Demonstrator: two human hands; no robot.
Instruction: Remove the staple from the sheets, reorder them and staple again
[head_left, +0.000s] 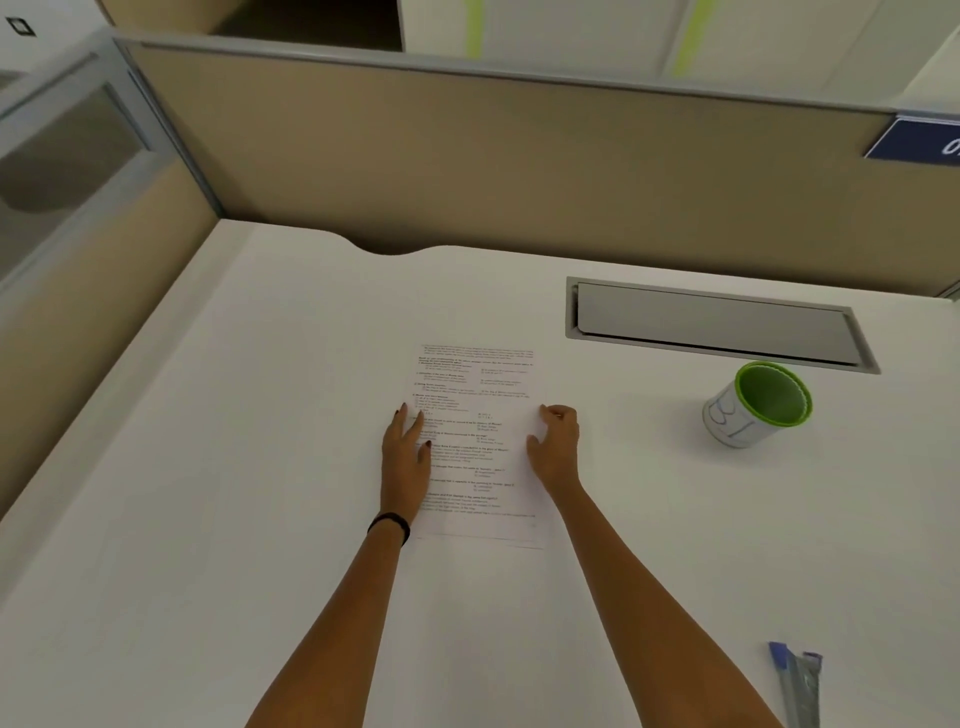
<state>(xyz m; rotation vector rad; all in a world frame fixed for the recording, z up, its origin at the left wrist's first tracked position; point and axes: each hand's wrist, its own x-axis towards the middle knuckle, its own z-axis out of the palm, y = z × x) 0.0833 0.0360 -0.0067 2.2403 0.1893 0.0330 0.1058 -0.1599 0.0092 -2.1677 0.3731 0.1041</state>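
Observation:
The printed sheets lie flat in the middle of the white desk, text facing up. My left hand rests on their left edge with straight fingers spread. At the right edge, my right hand touches the paper with curled fingers; whether it pinches the edge is not clear. A blue and grey stapler lies at the desk's near right. No staple can be made out on the sheets.
A white cup with a green inside stands to the right of the sheets. Behind it a grey cable flap is set into the desk. Beige partition walls close off the back and left sides.

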